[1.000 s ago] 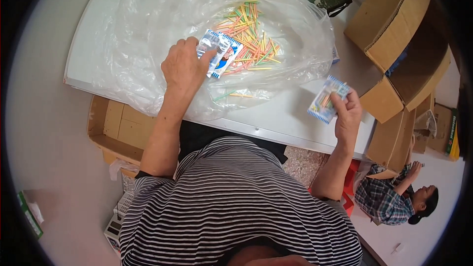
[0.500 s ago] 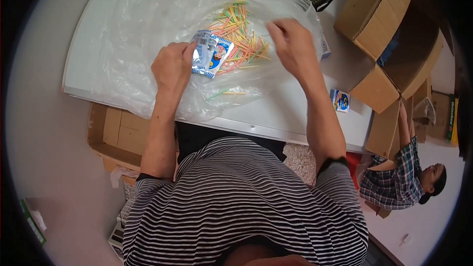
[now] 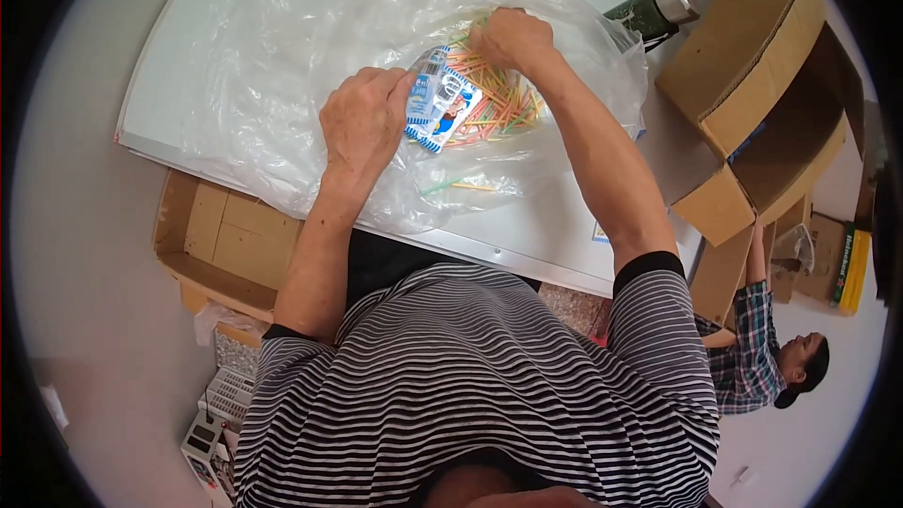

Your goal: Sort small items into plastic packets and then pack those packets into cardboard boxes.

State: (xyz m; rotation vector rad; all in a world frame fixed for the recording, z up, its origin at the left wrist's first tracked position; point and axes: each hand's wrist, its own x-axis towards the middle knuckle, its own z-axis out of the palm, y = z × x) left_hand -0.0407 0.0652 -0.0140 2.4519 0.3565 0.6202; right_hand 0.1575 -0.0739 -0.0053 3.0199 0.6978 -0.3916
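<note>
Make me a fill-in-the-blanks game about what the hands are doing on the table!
1. The left hand holds a small blue and white ____.
2. The right hand reaches into a pile of thin colourful ____.
3. The pile lies on a sheet of clear ____ spread over the white table.
4. The big boxes beside the table are made of ____.

Missing words: packet; sticks; plastic; cardboard

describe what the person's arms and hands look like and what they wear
Both hands, left hand and right hand, are bare, with no gloves. The forearms are bare too. A black-and-white striped shirt has short sleeves with dark cuffs ending above the elbows.
</note>
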